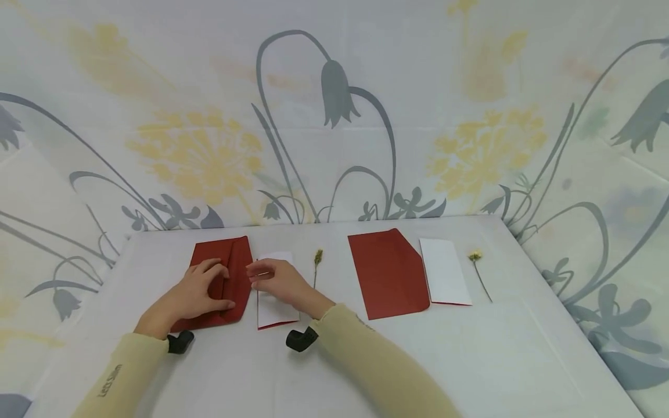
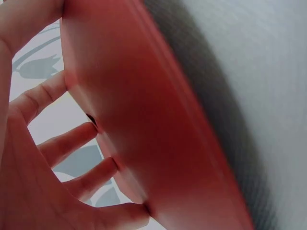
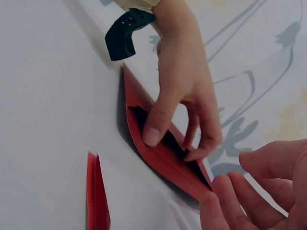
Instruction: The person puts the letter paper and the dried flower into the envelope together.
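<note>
A red envelope [image 1: 241, 284] lies at the left of the table, its pocket gaping in the right wrist view. My left hand [image 1: 190, 296] rests on it, fingers bent and spread; the thumb touches one side of the gap and fingertips the other. In the left wrist view, several fingertips touch the edge of the red paper [image 2: 144, 115]. Beside the envelope's flap, my right hand [image 1: 284, 284] hovers over a white card with a red edge [image 1: 274, 313]; its fingers are loosely bent with nothing visible between them. Whether they touch the flap is unclear.
A dried flower stem [image 1: 316, 266] lies right of the white card. Farther right are a second red envelope [image 1: 389, 276], another white card [image 1: 444, 273] and a yellow flower [image 1: 475, 256]. Behind the table hangs a flower-patterned cloth [image 1: 334, 162].
</note>
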Motion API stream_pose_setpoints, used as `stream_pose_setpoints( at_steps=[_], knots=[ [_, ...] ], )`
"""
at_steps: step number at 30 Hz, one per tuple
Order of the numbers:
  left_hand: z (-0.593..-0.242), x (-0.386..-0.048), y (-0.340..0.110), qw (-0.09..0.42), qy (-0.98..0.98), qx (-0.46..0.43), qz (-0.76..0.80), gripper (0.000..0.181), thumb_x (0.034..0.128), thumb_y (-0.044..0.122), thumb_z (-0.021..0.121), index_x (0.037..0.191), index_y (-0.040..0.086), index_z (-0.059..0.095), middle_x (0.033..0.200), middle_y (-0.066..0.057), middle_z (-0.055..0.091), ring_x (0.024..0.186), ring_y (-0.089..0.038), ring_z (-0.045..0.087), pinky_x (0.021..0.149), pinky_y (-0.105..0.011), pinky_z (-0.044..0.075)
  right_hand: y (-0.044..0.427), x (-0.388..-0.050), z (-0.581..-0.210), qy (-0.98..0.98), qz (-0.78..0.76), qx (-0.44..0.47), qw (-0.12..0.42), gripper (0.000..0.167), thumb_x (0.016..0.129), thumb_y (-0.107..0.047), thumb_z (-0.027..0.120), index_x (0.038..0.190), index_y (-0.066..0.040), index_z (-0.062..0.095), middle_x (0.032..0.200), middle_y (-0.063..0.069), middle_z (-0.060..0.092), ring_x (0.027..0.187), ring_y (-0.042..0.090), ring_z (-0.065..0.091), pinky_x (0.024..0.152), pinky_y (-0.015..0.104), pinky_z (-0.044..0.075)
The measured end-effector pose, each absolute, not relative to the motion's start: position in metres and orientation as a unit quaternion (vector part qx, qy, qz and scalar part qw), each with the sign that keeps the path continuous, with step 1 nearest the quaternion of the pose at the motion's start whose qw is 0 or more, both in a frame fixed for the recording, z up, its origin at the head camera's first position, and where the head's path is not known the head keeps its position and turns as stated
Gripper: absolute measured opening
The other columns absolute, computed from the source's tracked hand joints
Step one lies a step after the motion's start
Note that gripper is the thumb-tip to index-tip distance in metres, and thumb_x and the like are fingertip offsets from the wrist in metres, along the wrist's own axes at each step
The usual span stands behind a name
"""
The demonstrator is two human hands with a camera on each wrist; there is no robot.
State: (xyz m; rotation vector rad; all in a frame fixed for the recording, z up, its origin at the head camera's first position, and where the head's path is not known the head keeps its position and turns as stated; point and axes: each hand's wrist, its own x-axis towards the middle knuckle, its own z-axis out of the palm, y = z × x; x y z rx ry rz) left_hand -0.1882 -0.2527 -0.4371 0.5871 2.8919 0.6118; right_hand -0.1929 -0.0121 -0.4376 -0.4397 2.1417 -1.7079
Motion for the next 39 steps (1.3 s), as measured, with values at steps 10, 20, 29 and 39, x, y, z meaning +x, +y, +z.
stream_pose_setpoints(
  at_steps=[10, 20, 29, 39],
  knots=[
    [-0.437, -0.189, -0.252, 0.067, 0.959, 0.192, 0.2, 0.054, 0.0755, 0.042, 0.084, 0.11, 0.013, 0.055, 0.145, -0.031, 0.035, 0.127, -0.059, 0.03, 0.091, -0.07, 0.043, 0.033, -0.198, -0.44, 0.805, -0.564, -0.134, 0.126, 0.025, 0.093, -0.009, 0.068, 0.118, -0.008, 0.07, 0.11, -0.004, 0.069, 0.096, 0.009, 0.065, 0.076, 0.026, 0.054],
    [-0.44, -0.191, -0.253, 0.067, 0.959, 0.195, 0.193, 0.055, 0.0748, 0.045, 0.084, 0.11, 0.014, 0.055, 0.144, -0.03, 0.036, 0.127, -0.057, 0.031, 0.091, -0.069, 0.043, 0.038, -0.205, -0.457, 0.867, -0.478, -0.123, 0.07, 0.032, 0.081, -0.01, 0.082, 0.111, -0.011, 0.07, 0.099, 0.0, 0.064, 0.083, 0.011, 0.058, 0.068, 0.026, 0.049],
    [-0.44, -0.192, -0.252, 0.068, 0.96, 0.19, 0.192, 0.056, 0.0744, 0.045, 0.084, 0.111, 0.015, 0.055, 0.145, -0.029, 0.036, 0.127, -0.057, 0.03, 0.09, -0.068, 0.045, 0.023, -0.207, -0.465, 0.902, -0.422, -0.079, 0.037, 0.043, 0.074, -0.02, 0.088, 0.111, -0.01, 0.067, 0.099, 0.0, 0.056, 0.082, 0.013, 0.054, 0.076, 0.028, 0.047],
    [-0.435, -0.188, -0.25, 0.07, 0.96, 0.188, 0.197, 0.055, 0.0748, 0.043, 0.085, 0.111, 0.013, 0.056, 0.144, -0.03, 0.035, 0.126, -0.058, 0.03, 0.09, -0.068, 0.045, 0.0, -0.203, -0.459, 0.93, -0.366, -0.01, 0.034, 0.063, 0.071, -0.022, 0.091, 0.125, -0.012, 0.06, 0.091, -0.003, 0.061, 0.079, 0.015, 0.057, 0.066, 0.03, 0.049]
  ],
)
